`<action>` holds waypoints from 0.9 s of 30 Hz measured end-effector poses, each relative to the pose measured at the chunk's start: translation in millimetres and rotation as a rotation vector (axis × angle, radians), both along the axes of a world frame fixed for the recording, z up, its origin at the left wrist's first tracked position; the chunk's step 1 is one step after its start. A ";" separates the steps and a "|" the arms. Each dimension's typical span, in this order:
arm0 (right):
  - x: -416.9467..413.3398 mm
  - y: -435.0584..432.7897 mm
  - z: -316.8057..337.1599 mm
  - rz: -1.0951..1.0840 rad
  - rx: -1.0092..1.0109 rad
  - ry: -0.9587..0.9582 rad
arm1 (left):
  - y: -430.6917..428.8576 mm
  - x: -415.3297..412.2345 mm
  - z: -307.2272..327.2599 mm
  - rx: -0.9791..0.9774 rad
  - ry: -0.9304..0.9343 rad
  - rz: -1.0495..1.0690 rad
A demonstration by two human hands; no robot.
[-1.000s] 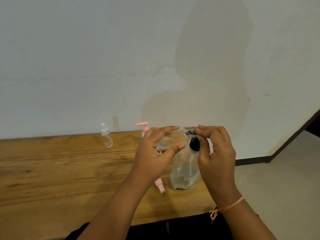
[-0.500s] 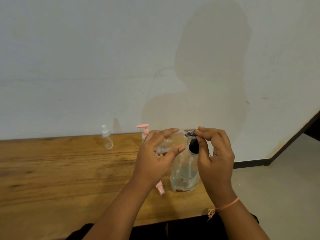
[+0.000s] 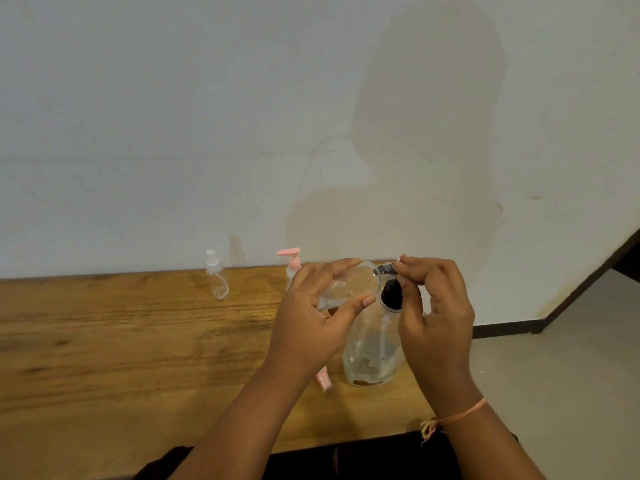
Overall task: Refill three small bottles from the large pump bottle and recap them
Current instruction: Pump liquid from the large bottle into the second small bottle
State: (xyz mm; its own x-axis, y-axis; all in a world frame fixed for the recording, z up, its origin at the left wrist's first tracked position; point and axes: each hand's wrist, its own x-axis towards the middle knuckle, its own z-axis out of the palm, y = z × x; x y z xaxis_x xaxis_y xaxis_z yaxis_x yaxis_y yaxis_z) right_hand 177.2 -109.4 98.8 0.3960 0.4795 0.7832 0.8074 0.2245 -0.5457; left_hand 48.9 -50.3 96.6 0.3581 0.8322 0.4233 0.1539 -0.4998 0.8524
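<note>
We see the wooden table (image 3: 104, 341), the large clear bottle (image 3: 372, 355) standing near its right edge, and above that the left hand (image 3: 311, 320) gripping a small clear bottle (image 3: 349, 285) held sideways while the right hand (image 3: 436, 306) pinches the dark ribbed cap (image 3: 385, 270) at its neck. Behind the left hand stands a pink-pump bottle (image 3: 293, 263), farther left a white-topped bottle (image 3: 216, 280), and a pink cap (image 3: 323, 380) lies just left of the large bottle's base.

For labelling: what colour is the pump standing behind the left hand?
The pump is pink, seen in head view.
</note>
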 end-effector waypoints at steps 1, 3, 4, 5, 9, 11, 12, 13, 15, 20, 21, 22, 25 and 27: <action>0.1 0.1 0.5 0.008 -0.008 -0.004 | 0.3 -0.6 -0.1 0.001 0.000 -0.001; 1.8 1.0 -0.8 0.011 -0.020 -0.013 | 0.4 -0.7 -0.6 -0.013 0.014 -0.005; 3.2 1.3 -2.3 0.006 -0.023 -0.021 | 1.0 -0.1 -1.0 -0.023 0.025 -0.009; 4.7 1.5 -3.9 0.002 -0.024 -0.032 | 1.8 0.7 -1.9 -0.030 0.034 -0.012; 6.3 1.0 -7.7 -0.004 -0.031 -0.065 | 2.4 1.5 -4.9 -0.036 0.057 -0.010; 4.1 0.1 -6.8 -0.011 -0.015 -0.050 | 0.6 1.5 -5.3 -0.031 0.032 -0.009; 3.9 -0.5 -5.8 -0.010 -0.006 -0.037 | -0.4 1.9 -5.1 -0.017 0.020 -0.003; 4.0 -1.2 -4.8 -0.008 -0.001 -0.026 | -0.8 2.3 -5.1 0.003 0.015 0.007; 4.2 -2.4 -2.3 -0.003 -0.005 -0.018 | -0.7 2.8 -4.8 0.039 0.016 0.027; 4.2 0.7 -4.1 -0.002 -0.013 -0.028 | 0.7 1.1 -3.7 0.025 0.039 0.021; 5.0 1.0 -5.8 -0.007 -0.019 -0.046 | 1.0 0.7 -3.7 0.011 0.049 0.013; 6.0 1.3 -7.4 -0.008 -0.024 -0.063 | 1.0 0.7 -3.1 -0.003 0.053 0.006; 6.0 0.4 -8.9 -0.011 -0.026 -0.084 | -0.7 0.3 -3.1 -0.025 0.053 0.003; 3.3 -0.5 -7.4 -0.014 -0.011 -0.063 | -2.4 0.5 -3.1 -0.021 0.041 0.010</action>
State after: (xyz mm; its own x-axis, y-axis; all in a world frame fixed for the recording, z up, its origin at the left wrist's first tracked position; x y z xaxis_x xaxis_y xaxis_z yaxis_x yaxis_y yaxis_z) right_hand 180.4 -109.9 91.4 0.3526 0.4826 0.8017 0.8432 0.2076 -0.4958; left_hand 49.3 -52.6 93.5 0.3663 0.8446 0.3906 0.1944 -0.4799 0.8555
